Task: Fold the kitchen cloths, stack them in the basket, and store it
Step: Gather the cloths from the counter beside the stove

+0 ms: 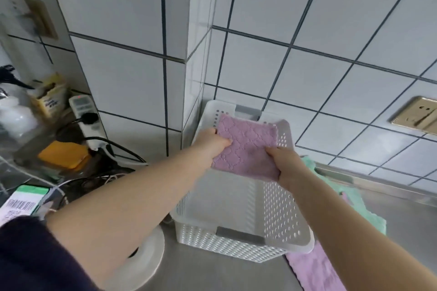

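A folded purple cloth (248,146) is held above the far end of a white perforated plastic basket (279,215) that stands on the steel counter. My left hand (210,144) grips the cloth's left edge and my right hand (287,165) grips its near right corner. The basket's inside looks empty where it shows. A mint green cloth (354,198) lies on the counter to the right of the basket, and another purple cloth (312,269) lies under the basket's near right corner.
White tiled walls form a corner just behind the basket. A white round object (146,260) lies near left. A power strip (89,123), dark cables, an orange item (63,153) and bottles crowd the left. A gold wall socket (416,116) sits on the right.
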